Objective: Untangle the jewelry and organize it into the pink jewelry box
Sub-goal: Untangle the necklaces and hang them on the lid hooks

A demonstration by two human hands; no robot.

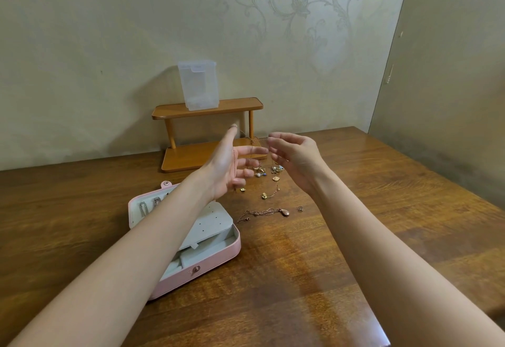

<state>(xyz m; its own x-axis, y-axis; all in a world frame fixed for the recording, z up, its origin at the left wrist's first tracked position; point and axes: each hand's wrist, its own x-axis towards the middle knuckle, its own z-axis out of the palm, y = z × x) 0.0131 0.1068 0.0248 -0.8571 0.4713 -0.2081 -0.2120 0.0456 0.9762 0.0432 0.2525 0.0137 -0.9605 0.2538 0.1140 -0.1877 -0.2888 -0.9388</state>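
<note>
My left hand is raised over the table with its palm turned right, fingers spread straight and thumb up. A thin rose-gold chain hangs over that thumb, runs down the palm and stretches across to my right hand, whose curled fingertips pinch it. Below the hands lies a small heap of gold earrings and charms. A rose-gold necklace with a drop pendant and a small ring-like piece lie nearer to me. The pink jewelry box stands open at the left, with silver chains in its lid.
A two-tier wooden shelf stands against the wall behind the hands, with a clear plastic container on its top board. The wooden table ends at the right, and its front corner lies below my right forearm.
</note>
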